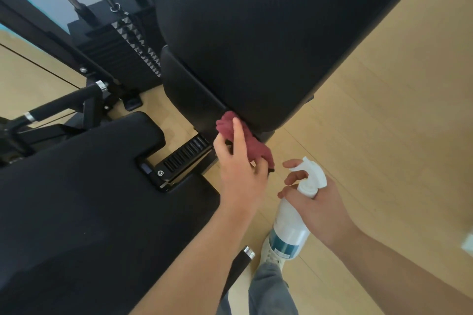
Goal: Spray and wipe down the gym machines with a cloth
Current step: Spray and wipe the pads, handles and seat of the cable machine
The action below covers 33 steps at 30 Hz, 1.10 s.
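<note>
Lowest in the frame, right of centre, the right hand (pixel 314 210) grips the spray bottle (pixel 289 227) by its neck, one finger at the trigger, ready to squirt. Just above, fingers (pixel 236 130) of the left hand (pixel 240 169) clutch the red cloth (pixel 256 147), pressing it against the lower edge of the backrest pad (pixel 256 46) to wipe.

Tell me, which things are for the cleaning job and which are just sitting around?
For the job: red cloth in the left hand, spray bottle in the right hand, back pad, seat pad.
Just there for now: weight stack, handle bar, wooden floor.
</note>
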Motion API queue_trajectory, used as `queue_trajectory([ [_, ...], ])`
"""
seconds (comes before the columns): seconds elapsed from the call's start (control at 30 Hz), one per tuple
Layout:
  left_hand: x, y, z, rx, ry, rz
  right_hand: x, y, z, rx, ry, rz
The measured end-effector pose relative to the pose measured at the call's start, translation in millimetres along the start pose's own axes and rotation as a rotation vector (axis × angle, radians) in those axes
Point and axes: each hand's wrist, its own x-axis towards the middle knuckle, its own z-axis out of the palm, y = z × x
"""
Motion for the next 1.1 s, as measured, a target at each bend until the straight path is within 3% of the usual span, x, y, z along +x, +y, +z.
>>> queue_trajectory([
  [0.13, 4.4, -6.1, 20.6, 0.084, -0.046, -0.142, 3.8, -3.2, 2.2, -0.001, -0.003, 0.005],
  [0.27, 9.2, -38.8, 21.3, -0.009, -0.11, -0.459, 6.9, -4.3, 6.0, -0.027, -0.013, -0.003],
  [0.33, 12.6, -42.4, 18.4, -0.028, -0.108, -0.442, 7.4, -5.8, 9.6, -0.041, -0.031, -0.013],
  [0.53, 4.9, -31.3, 17.4, -0.119, -0.055, -0.125, 5.8, -4.4, 21.8, -0.034, -0.078, -0.032],
  [0.73, 18.3, -47.3, 25.3, 0.123, -0.029, -0.165, 5.9, -13.8, 32.6, -0.09, -0.123, -0.044],
  [0.77, 21.1, -53.7, 28.8, 0.107, -0.029, -0.203, 6.6, -15.5, 33.8, -0.1, -0.12, -0.05],
  [0.87, 39.1, -72.6, 23.4, -0.187, -0.055, -0.534, 7.2, -14.2, 36.2, -0.145, -0.099, -0.072],
  [0.93, 41.8, -87.6, 14.3, -0.088, -0.118, -0.565, 3.9, -17.2, 39.2, -0.145, -0.092, -0.071],
  [1.03, 35.4, -88.3, -1.0, -0.05, -0.153, -0.428, 2.4, -23.2, 42.7, -0.136, -0.099, -0.064],
  [1.1, 26.6, -86.0, -18.1, 0.096, -0.05, -0.292, 2.1, -24.1, 46.3, -0.119, -0.093, -0.059],
])
